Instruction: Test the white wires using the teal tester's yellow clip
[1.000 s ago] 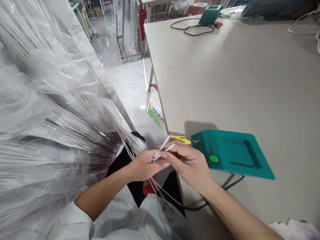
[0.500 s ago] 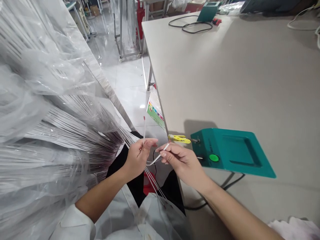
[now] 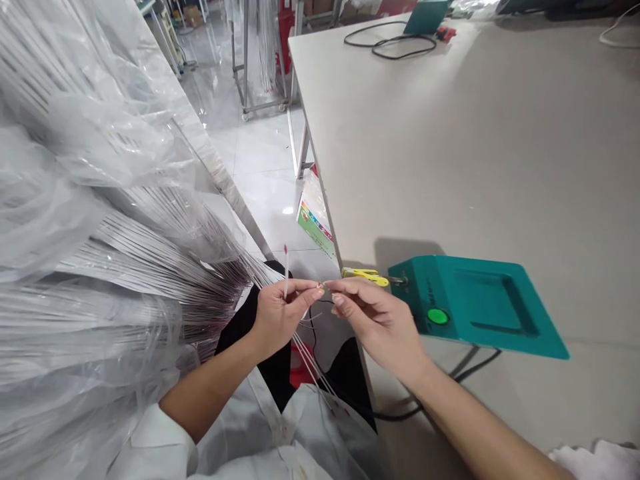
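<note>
- One thin white tube (image 3: 286, 273) with a red tip stands nearly upright, pinched between the thumb and fingers of the left hand (image 3: 278, 315), just off the near left edge of the counter (image 3: 450, 153).
- The right hand (image 3: 376, 319) meets the left at the fingertips, its thumb and forefinger closed narrow on something too fine to make out; a thin dark wire (image 3: 314, 308) loops just below the two hands.
- A few more white tubes (image 3: 313, 363) run from under the left hand down toward the person's white coat (image 3: 280, 440); their number cannot be counted exactly.
- One yellow clip (image 3: 365, 275) juts from the left end of a teal box (image 3: 480, 307) with one green button (image 3: 438, 316), just right of the right hand, at the near edge of the counter.
- A black cable (image 3: 470, 368) leaves the teal box on its near side.
- To the left, a large mass of bundled tubes in clear plastic bags (image 3: 100, 220) fills the scene.
- At the far end of the counter sits a second teal device (image 3: 425, 15) beside one coiled black cord (image 3: 395, 45).
- One colourful package (image 3: 315, 223) lies on the floor under the counter's left edge.
</note>
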`<state>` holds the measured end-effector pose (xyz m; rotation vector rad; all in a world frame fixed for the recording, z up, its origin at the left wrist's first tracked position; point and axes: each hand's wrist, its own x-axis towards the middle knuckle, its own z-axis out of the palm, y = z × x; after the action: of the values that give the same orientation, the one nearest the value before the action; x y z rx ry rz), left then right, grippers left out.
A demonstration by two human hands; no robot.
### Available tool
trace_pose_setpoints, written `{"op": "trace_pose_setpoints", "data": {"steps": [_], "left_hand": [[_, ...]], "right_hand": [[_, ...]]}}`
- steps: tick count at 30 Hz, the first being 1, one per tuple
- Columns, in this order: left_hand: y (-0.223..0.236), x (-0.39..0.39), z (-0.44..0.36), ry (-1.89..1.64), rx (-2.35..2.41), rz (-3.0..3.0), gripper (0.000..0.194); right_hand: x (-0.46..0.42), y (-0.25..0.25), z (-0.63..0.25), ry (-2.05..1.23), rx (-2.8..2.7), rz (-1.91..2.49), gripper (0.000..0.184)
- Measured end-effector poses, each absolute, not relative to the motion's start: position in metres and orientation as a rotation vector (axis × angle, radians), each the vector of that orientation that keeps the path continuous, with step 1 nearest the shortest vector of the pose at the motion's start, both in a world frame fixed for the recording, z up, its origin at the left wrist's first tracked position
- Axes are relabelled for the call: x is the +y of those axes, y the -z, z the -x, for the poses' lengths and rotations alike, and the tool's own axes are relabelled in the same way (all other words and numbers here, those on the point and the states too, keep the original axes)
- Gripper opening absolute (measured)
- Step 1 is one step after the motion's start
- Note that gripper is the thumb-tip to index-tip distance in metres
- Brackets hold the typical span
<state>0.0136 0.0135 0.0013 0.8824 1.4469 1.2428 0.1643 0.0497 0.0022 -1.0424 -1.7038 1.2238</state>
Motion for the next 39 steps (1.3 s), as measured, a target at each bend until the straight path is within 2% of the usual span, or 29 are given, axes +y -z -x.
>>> {"op": "trace_pose_setpoints", "data": {"steps": [7,11,16,18,20,23,27,32,35,39], "left_hand": [[0.002,0.013,-0.017,-1.123,1.391,-0.909,0.016],[0.001,0.013,-0.012,-1.037,1.353,-0.988,0.02],[0.0,0.015,-0.005,-0.861,1.321,-1.011,0.017],[0.0,0.016,-0.006,-0.81,1.303,-0.891,0.022],[0.001,0.016,-0.008,-0.812,1.254,-0.749,0.029],[-0.001,0.017,-0.011,-0.927,1.218,-0.634,0.033],[-0.008,0.018,-0.012,-1.086,1.302,-0.725,0.029],[-0.008,0.014,-0.012,-1.052,1.415,-0.872,0.024],[-0.003,0.012,-0.013,-0.988,1.426,-0.927,0.025],[-0.007,0.013,-0.011,-0.949,1.325,-1.01,0.022]], "right_hand": [[0.054,-0.007,-0.166,-1.079,-1.858,0.931,0.005],[0.062,-0.014,-0.173,-0.914,-2.122,0.846,0.013],[0.063,-0.013,-0.179,-0.341,-2.443,0.698,0.024],[0.061,-0.01,-0.18,-0.118,-2.495,0.647,0.027],[0.059,-0.005,-0.182,-0.042,-2.502,0.606,0.029],[0.057,0.0,-0.185,-0.12,-2.436,0.621,0.026],[0.057,-0.003,-0.183,-0.222,-2.212,0.774,0.021],[0.062,-0.017,-0.176,-0.785,-1.882,1.001,0.014],[0.063,-0.021,-0.176,-0.967,-1.913,0.991,0.012],[0.065,-0.023,-0.178,-1.013,-2.119,0.835,0.01]]}}
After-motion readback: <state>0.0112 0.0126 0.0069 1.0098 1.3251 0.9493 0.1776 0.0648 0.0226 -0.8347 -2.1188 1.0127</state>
